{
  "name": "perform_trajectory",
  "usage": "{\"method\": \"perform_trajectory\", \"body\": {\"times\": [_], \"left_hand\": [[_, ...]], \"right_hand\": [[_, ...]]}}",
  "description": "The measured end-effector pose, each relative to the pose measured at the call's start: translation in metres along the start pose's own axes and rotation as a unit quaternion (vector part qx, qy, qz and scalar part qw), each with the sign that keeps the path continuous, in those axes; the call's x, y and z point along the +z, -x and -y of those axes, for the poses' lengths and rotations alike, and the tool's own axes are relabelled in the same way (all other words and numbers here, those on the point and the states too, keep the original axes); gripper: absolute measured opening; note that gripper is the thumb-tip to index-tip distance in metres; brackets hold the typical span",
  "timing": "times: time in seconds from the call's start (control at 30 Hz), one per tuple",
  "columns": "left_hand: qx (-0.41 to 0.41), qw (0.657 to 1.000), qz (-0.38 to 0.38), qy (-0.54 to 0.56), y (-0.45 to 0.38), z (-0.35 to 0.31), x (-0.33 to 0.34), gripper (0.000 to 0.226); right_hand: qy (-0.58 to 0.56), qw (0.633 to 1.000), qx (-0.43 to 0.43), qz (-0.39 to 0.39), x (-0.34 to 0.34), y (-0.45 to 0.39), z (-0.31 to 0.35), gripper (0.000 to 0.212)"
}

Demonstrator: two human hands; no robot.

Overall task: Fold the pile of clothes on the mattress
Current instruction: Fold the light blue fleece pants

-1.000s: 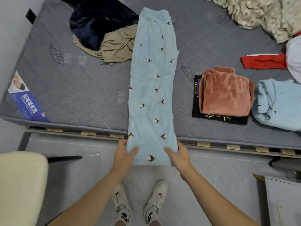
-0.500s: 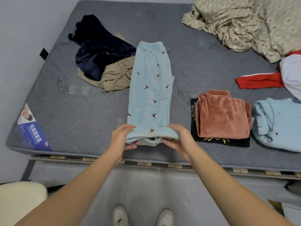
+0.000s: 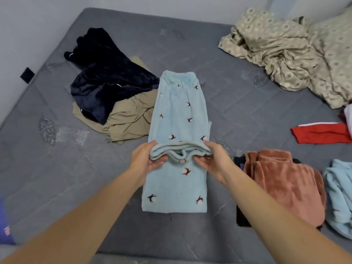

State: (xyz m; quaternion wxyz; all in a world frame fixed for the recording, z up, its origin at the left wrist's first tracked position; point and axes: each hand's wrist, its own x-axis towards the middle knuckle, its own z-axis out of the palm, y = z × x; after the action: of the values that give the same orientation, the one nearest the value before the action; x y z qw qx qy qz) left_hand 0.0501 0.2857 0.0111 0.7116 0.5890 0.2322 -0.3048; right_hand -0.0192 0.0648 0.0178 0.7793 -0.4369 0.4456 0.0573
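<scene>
Long pale-blue fleece trousers with small dark bird-like motifs laid lengthwise down the middle of the grey quilted mattress, waistband at the far end. Near end of the legs doubled back over the rest, hem edges lifted just above the cloth beneath. Left hand gripping the left corner of that raised hem, thumb under the near side, fingers curled over the top; right hand pinching the right corner likewise, thumb pointing left beneath the fold. Both forearms bare, reaching in from the near edge. Far left of the trousers, a crumpled dark navy garment heaped over a tan garment, the tan one touching the trousers' left edge. Right of the hands, a folded rust-pink fleece piece stacked on something black, and further right a bunched light-blue fleece. Red garment with a white stripe at the right edge. Rumpled beige patterned bedding in the far right corner.
</scene>
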Motion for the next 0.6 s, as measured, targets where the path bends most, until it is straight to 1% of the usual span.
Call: {"method": "perform_trajectory", "body": {"times": [0.13,0.33,0.43,0.6], "left_hand": [[-0.002,1.000,0.009,-0.029,-0.073,-0.036,0.013,0.040],[0.006,0.997,0.035,-0.072,-0.156,-0.084,0.047,0.041],[0.027,0.996,0.043,-0.075,-0.193,-0.114,0.069,0.043],[0.089,0.991,0.034,-0.091,-0.257,-0.164,0.106,0.043]], "right_hand": [[0.017,0.999,-0.008,-0.030,0.030,-0.063,0.033,0.038],[0.030,0.997,-0.028,-0.066,0.057,-0.141,0.080,0.035],[0.034,0.995,-0.056,-0.073,0.073,-0.175,0.116,0.036],[0.071,0.992,-0.095,-0.050,0.100,-0.238,0.168,0.037]]}}
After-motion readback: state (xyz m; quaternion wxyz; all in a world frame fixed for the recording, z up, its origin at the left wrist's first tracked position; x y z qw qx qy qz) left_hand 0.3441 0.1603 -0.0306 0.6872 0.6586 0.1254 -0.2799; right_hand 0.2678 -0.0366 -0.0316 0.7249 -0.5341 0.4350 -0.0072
